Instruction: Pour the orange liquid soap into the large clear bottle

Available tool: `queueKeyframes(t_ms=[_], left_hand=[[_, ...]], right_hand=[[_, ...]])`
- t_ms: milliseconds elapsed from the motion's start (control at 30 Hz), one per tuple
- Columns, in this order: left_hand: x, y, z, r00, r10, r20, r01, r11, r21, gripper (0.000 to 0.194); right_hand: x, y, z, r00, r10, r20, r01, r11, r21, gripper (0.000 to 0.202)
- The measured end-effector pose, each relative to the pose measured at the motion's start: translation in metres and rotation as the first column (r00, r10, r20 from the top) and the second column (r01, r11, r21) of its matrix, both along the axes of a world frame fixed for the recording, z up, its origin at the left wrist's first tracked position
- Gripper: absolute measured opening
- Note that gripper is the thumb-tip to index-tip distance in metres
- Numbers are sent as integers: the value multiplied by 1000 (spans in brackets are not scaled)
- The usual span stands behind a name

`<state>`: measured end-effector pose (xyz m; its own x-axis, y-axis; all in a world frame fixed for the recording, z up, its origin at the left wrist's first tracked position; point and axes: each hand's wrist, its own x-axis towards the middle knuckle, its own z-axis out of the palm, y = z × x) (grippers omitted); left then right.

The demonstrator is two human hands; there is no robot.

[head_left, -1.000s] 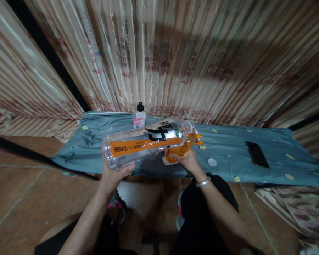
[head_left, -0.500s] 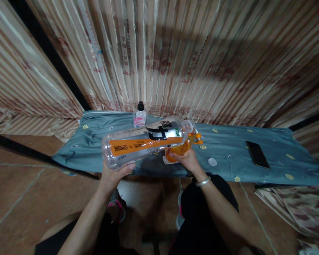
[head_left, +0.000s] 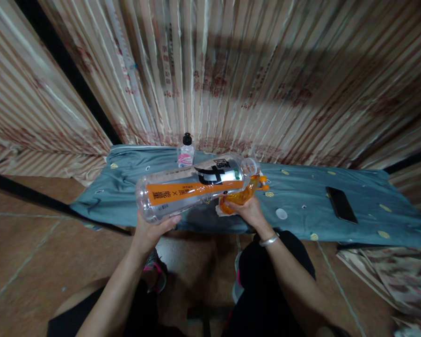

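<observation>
My left hand (head_left: 153, 232) is closed around the base end of a large clear plastic bottle (head_left: 192, 186) with an orange and black label. The bottle lies nearly level in the air, its open neck pointing right and slightly up. Under and behind that neck is a smaller bottle of orange liquid (head_left: 237, 198), tilted up to the right, with my right hand (head_left: 250, 211) wrapped round it. The large bottle's neck overlaps the smaller bottle's upper part, so whether the mouths touch cannot be made out. A pale tissue-like piece (head_left: 223, 212) shows beneath the smaller bottle.
On the blue patterned cloth (head_left: 298, 187) stands a small pump-top bottle (head_left: 186, 154) with a pink label. An orange knobbed piece (head_left: 263, 183), a white round cap (head_left: 281, 214) and a black phone (head_left: 341, 204) lie to the right. A striped curtain (head_left: 231, 70) hangs behind.
Hardly anything differs. Both bottles and both hands keep their places; the whole view has shifted very slightly.
</observation>
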<state>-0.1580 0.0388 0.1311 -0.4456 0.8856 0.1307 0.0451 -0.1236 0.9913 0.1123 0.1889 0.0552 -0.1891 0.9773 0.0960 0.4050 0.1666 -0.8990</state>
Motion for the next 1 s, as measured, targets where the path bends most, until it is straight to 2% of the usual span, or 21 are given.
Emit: queueKeyframes(t_ms=[233,467,733,1000], left_hand=[[1,1,2,1000,-6,-12,6,1000,-3,66],[4,0,8,1000,-14,-6,14,1000,-6,81],[4,-1,5,1000,-5,8,5,1000,-7,60],[7,0,3,999,-19,48,18,1000,10,65]], right_hand=[[0,0,3,1000,17,-8,-17,1000,-24,74],[0,-1,2,1000,-1,15,1,1000,-11,75],[-1,-1,4,1000,-11,8,11,1000,-11,71],[-1,-1,3,1000,-6,-9,5,1000,-28,74]])
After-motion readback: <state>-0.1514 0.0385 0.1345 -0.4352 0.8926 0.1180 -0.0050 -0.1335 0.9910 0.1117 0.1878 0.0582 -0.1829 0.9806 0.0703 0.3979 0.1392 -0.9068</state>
